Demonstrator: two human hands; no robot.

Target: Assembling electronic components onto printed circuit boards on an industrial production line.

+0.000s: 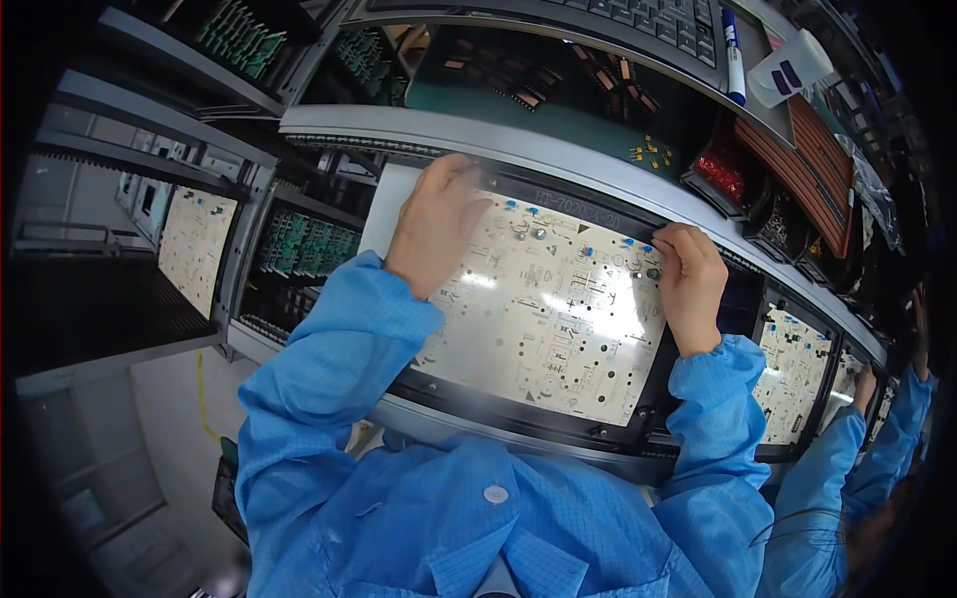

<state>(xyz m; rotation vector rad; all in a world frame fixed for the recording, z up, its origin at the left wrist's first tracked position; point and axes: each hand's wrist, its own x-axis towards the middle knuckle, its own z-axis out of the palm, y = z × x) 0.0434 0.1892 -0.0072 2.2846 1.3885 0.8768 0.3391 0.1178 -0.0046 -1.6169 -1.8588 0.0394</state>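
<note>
A cream circuit board (pixel 543 329) lies in a black carrier frame (pixel 698 224) in front of me. Several small blue parts (pixel 510 205) and round silvery parts (pixel 539 235) stand near its far edge. My left hand (pixel 431 234) reaches over the board's far left corner, slightly blurred, thumb and forefinger apart with nothing visible between them. At the far right of the board, my right hand (pixel 693 284) has its fingers curled and pinched together beside the blue parts. Whatever those fingertips hold, if anything, is hidden.
Beyond the rail, a green shelf (pixel 478 110) carries dark strip-like parts and small yellow parts (pixel 653 151). Bins of red parts (pixel 720 169), a keyboard (pixel 648 25), a marker (pixel 734 60) and a white cup (pixel 790 68) stand there. More boards (pixel 793 369) and a co-worker's hand (pixel 864 389) are rightward.
</note>
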